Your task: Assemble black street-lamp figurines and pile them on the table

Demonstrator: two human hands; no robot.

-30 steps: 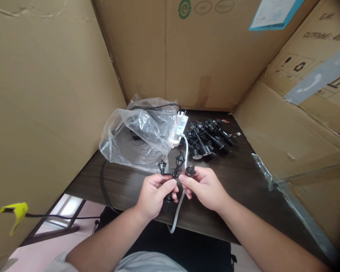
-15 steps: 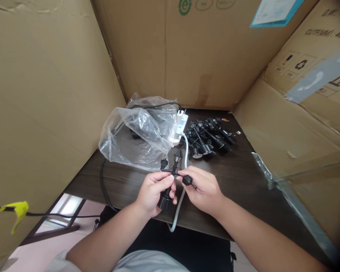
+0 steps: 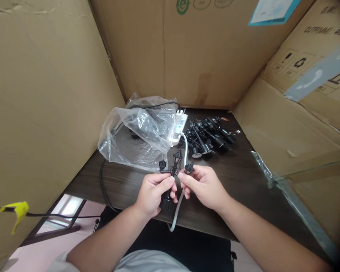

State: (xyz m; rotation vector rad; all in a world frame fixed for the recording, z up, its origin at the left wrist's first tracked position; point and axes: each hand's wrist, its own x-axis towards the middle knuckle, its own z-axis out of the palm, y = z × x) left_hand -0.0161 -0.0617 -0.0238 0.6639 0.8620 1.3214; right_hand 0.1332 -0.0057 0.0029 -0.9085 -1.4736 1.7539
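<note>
My left hand is closed around the post of a small black toy street lamp. The lamp stands nearly upright, its round base below my fingers and a lantern on top. One side lantern sticks out to the left on an arm. On the right, my right hand pinches the arm of another side lantern, close against the post. Fingers hide the joint, so whether that arm is attached cannot be told. A pile of similar black street lamps lies behind on the dark table.
Cardboard walls enclose the table on the left, back and right. A clear plastic bag lies at the back left, beside a white power strip. Its white cable runs under my hands over the front edge. A black cable hangs left.
My right hand has turned, and the side lantern in it has swung from hanging low to pointing up beside the post. My left hand keeps its hold on the street lamp.
</note>
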